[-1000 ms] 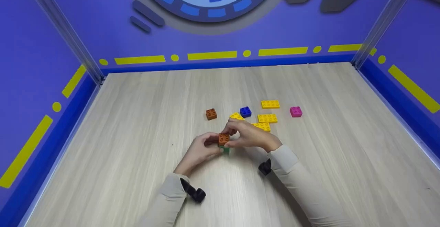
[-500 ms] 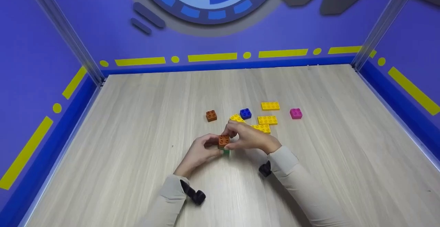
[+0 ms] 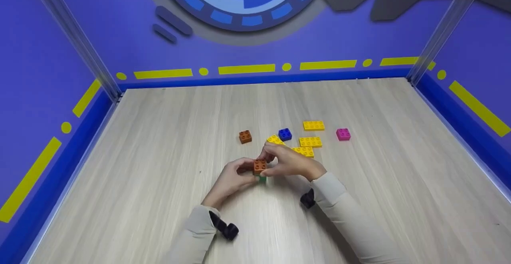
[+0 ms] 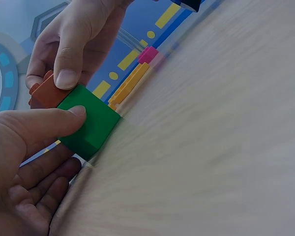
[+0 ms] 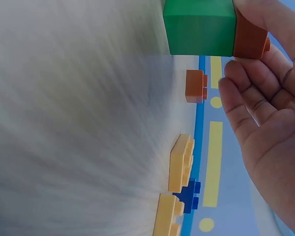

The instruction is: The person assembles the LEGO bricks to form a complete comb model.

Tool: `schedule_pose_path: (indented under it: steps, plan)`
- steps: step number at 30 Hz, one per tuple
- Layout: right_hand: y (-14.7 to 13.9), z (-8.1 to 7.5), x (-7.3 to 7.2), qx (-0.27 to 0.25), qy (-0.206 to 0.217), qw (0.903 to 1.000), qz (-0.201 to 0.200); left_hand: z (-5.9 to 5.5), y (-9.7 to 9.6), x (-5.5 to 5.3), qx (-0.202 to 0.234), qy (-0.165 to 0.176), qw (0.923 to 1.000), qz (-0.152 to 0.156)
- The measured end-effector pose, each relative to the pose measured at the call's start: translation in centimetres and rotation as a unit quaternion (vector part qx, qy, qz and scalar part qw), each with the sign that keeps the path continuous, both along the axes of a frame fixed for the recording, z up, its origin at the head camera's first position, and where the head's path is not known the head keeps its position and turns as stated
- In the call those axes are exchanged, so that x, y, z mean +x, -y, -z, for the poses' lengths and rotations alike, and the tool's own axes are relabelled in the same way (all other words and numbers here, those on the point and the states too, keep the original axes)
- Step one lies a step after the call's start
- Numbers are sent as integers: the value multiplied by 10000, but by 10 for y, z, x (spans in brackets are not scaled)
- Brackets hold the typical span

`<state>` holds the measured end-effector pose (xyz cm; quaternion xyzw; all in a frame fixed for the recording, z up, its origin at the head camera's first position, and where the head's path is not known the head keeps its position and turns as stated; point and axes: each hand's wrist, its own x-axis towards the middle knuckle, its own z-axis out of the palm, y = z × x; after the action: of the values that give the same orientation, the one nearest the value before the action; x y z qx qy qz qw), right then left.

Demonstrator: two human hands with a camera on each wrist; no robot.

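A tall green block stands upright on the table, with an orange-brown toy brick sitting flush on top of it. My left hand grips the green block from the left, its thumb flat against one face. From the right, my right hand pinches the orange-brown brick between thumb and fingers. The right wrist view shows the green block and the orange-brown brick meeting along a straight seam. Part of the green block's far side is hidden behind the fingers.
Beyond the hands lie another brown brick, a blue brick and a pink brick. Several yellow bricks are spread near the right hand, some partly covered by it. Blue walls bound the wooden table.
The head view has tilted slightly upward, so everything appears a little lower. Both hands keep their hold on the stacked pieces, with no clear movement against the table.
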<state>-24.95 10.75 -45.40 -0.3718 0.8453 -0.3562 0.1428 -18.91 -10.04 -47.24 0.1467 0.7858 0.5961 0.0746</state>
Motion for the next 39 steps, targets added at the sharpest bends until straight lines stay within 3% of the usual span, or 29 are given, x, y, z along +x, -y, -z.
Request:
schedule_pose_path:
  steps: [4, 14, 39]
  plan:
    - [0, 0, 0, -39, 68, 10000, 15, -3, 0, 1, 0, -63, 10000, 12]
    - [-1, 2, 1, 2, 177, 9998, -20, 1, 0, 1, 106, 109, 9999, 37]
    - [-6, -18, 2, 587, -519, 9954, -560, 1, 0, -1, 91, 256, 9996, 38]
